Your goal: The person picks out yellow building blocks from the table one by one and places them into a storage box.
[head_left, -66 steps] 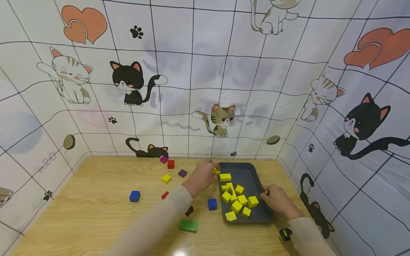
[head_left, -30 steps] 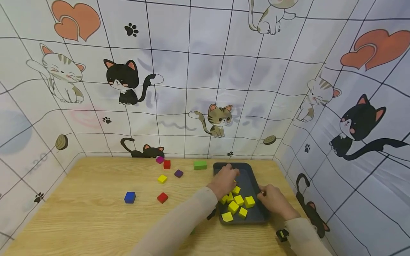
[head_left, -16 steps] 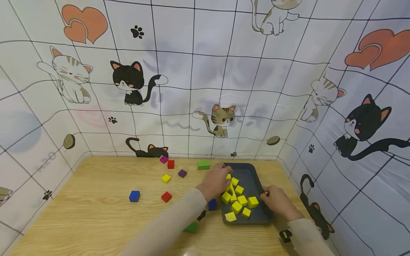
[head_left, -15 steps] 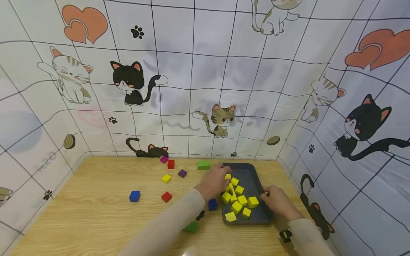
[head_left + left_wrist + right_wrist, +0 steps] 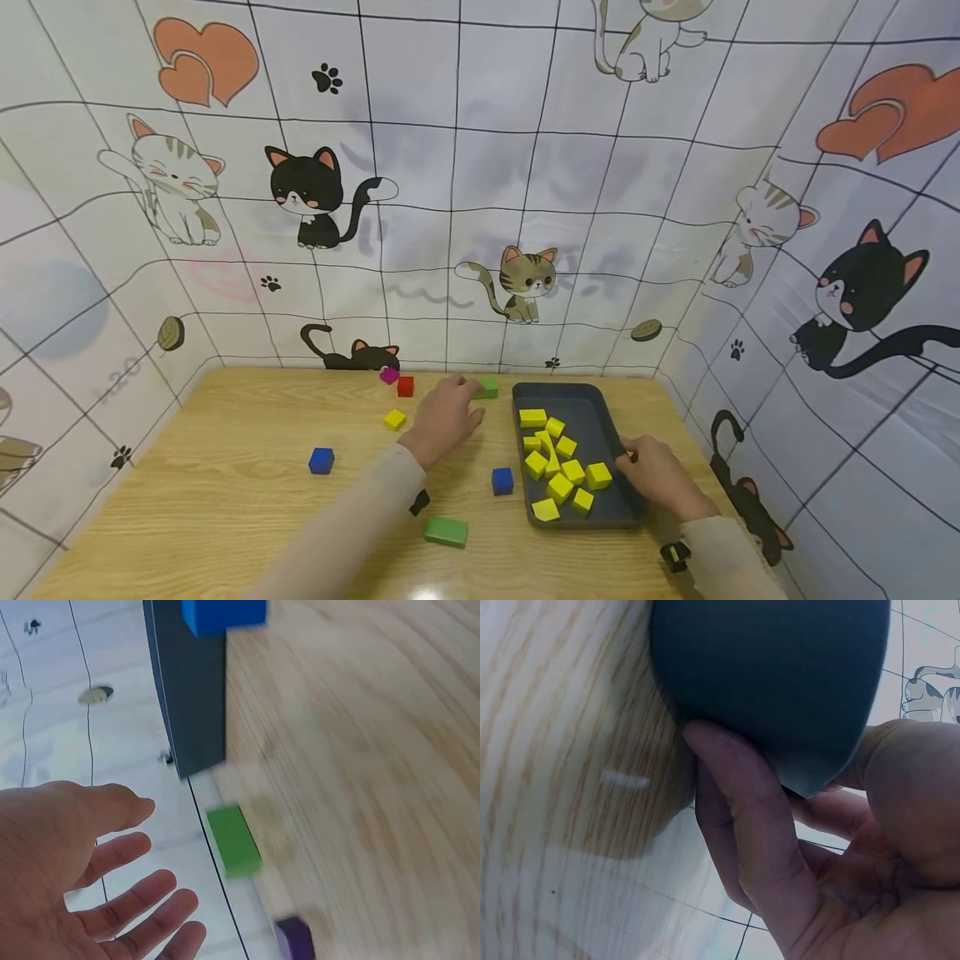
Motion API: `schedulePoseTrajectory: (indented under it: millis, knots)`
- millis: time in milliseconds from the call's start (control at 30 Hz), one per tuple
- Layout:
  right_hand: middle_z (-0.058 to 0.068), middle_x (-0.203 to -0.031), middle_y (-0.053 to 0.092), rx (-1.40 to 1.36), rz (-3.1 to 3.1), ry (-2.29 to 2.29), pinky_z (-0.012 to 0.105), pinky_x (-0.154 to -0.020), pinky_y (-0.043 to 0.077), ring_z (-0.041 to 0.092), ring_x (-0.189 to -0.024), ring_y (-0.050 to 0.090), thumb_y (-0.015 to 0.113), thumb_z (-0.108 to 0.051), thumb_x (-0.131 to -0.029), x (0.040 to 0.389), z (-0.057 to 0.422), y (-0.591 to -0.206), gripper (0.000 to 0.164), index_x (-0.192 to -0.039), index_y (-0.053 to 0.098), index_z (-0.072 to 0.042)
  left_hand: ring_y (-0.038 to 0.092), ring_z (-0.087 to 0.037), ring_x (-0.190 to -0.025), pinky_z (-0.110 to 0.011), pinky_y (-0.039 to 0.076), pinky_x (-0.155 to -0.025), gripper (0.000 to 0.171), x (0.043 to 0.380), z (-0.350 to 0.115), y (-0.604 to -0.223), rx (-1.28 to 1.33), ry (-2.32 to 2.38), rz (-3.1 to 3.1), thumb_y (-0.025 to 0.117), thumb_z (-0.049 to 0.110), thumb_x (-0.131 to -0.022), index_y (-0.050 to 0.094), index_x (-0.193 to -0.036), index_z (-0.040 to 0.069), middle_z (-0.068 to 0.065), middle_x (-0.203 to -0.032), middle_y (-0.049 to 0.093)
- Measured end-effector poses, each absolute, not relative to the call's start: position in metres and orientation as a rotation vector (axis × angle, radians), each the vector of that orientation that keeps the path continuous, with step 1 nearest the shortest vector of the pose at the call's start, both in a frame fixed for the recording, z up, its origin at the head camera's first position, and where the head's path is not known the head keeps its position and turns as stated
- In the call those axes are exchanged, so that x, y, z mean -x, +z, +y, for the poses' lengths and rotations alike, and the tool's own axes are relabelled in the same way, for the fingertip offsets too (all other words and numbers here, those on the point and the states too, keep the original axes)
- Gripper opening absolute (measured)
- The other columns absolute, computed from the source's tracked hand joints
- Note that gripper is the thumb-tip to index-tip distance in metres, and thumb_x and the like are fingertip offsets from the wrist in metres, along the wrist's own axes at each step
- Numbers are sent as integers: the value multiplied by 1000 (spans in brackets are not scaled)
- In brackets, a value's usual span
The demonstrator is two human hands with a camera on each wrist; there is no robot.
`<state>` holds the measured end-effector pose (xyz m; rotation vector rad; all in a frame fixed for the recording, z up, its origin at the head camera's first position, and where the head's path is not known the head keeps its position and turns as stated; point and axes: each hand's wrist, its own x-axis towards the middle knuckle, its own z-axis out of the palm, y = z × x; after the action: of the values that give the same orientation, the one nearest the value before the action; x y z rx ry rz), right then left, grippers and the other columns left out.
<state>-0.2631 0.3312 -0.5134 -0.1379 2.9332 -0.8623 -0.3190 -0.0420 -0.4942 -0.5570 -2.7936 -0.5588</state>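
My left hand (image 5: 442, 421) hovers over the table left of the tray with nothing in it. Its fingers are spread and relaxed in the left wrist view, apart from a green block (image 5: 234, 841) and a purple block (image 5: 296, 939). At the tray's right side, my right hand (image 5: 660, 475) grips the rim; the right wrist view shows thumb and fingers on either side of the wall (image 5: 772, 667). The dark grey tray (image 5: 585, 404) holds several yellow blocks (image 5: 559, 488), among them a curved yellow piece (image 5: 548, 454). The purple block is hidden behind my left hand in the head view.
Around the table lie a blue block (image 5: 502, 481) beside the tray, another blue block (image 5: 322, 461), a green block (image 5: 446, 532), a yellow block (image 5: 395, 419), a red block (image 5: 405, 386) and a magenta block (image 5: 388, 375). A cat-patterned cloth wall (image 5: 420, 292) encloses the table.
My left hand carried a yellow piece to the tray and let it go among the others, then moved left over the table. The right hand has stayed on the tray's rim.
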Motion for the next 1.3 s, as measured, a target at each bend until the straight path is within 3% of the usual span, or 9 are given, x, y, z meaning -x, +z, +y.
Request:
schedulePoseTrajectory:
  millis: [233,367,533,633,767,933,1067,1300]
  knots:
    - [25,-115,67,123,2938,-851,31,-45,40,15,-48,40,58,-9,-92,260,331,-512,51,-139,50,9,54,-14,-75,-27,48,-54,34,317,-96,-498,393,-630,-2804,75,26,-91,68,-122,16,-6,-114,59]
    - [20,-106,69,116,2932,-859,30,-44,39,14,-47,39,58,-9,-93,259,332,-513,51,-140,50,8,57,-18,-79,-31,53,-62,35,313,-123,-504,340,-620,-2819,77,24,-89,68,-122,14,-8,-115,58]
    - [18,-100,69,131,2941,-870,29,-42,37,13,-45,35,59,-8,-93,259,334,-513,50,-139,51,8,58,-26,-98,-41,55,-78,37,313,-145,-509,315,-623,-2837,78,23,-87,68,-121,13,-9,-118,58]
    - [19,-100,69,131,2939,-868,28,-41,36,13,-45,34,58,-9,-93,261,334,-514,50,-140,51,8,58,-29,-104,-44,55,-78,38,315,-153,-511,307,-623,-2846,80,21,-84,69,-119,12,-11,-122,58]
    - [20,-109,68,134,2939,-861,30,-43,39,14,-47,38,58,-9,-92,262,333,-515,50,-139,51,8,57,-26,-99,-41,55,-75,41,316,-160,-514,306,-623,-2886,80,17,-83,68,-121,11,-11,-120,57]
    - [12,-88,68,130,2933,-859,28,-42,37,13,-46,36,58,-9,-93,263,332,-515,50,-139,51,8,59,-26,-95,-43,55,-80,42,315,-165,-518,323,-612,-2911,79,16,-84,67,-123,8,-10,-113,61]
    - [4,-69,59,144,2931,-858,26,-41,33,12,-45,31,57,-9,-93,263,331,-514,50,-140,50,8,59,-26,-94,-43,55,-83,35,313,-166,-520,329,-646,-2922,79,14,-85,69,-118,7,-11,-109,62]
    - [7,-75,61,156,2937,-860,26,-40,32,12,-44,30,56,-9,-93,262,331,-514,50,-139,50,9,58,-25,-94,-42,53,-88,29,311,-164,-520,355,-665,-2923,77,10,-86,71,-113,4,-12,-107,65]
